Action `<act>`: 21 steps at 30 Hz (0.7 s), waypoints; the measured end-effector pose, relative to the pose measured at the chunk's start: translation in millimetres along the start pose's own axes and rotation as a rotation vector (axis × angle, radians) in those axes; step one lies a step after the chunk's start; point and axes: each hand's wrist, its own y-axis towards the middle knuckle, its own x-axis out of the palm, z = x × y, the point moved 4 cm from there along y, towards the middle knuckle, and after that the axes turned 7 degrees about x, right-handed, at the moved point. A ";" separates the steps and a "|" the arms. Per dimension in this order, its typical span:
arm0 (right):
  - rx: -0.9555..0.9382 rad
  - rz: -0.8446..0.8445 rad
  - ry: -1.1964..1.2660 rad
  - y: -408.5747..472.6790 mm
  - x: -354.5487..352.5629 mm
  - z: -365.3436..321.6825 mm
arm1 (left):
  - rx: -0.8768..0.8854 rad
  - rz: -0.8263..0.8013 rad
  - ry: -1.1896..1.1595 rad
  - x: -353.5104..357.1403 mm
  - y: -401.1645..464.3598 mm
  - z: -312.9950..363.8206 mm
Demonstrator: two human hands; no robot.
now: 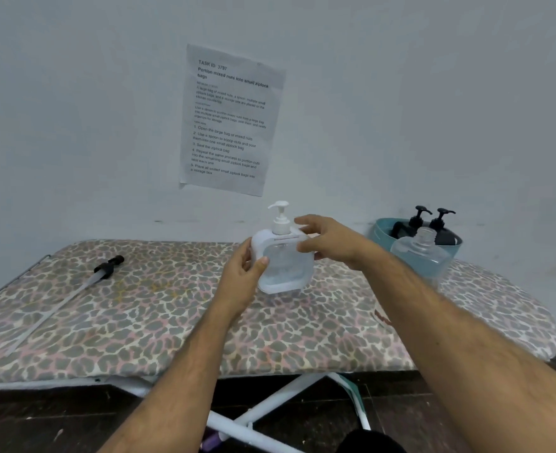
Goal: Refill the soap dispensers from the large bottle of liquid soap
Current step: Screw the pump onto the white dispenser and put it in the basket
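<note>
One white-pump soap dispenser (283, 256), held off the ironing board (172, 322). Left hand (240, 279) grips its side, thumb across the front. Right hand (329, 241) at its upper right edge, fingers relaxed and apart. Right of that hand: one uncapped large bottle (420, 256), one teal tub (381, 230) holding two black-pump dispensers (428, 220). Far left of the left hand: one loose pump (106, 266).

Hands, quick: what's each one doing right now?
Left hand: grips the white pump dispenser by its side, thumb on the front.
Right hand: fingers loosely spread at the dispenser's upper right corner; actual grip cannot be told.
</note>
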 end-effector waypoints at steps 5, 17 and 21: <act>-0.050 0.117 -0.147 -2.7 -60.3 -32.0 | 0.073 -0.072 -0.051 25.8 41.4 37.8; -0.055 0.173 -0.151 -25.3 -192.3 -42.4 | 0.179 -0.261 -0.142 125.3 131.2 91.1; -0.056 0.288 -0.074 -26.1 -216.6 -15.4 | 0.132 -0.256 -0.156 160.9 153.9 68.4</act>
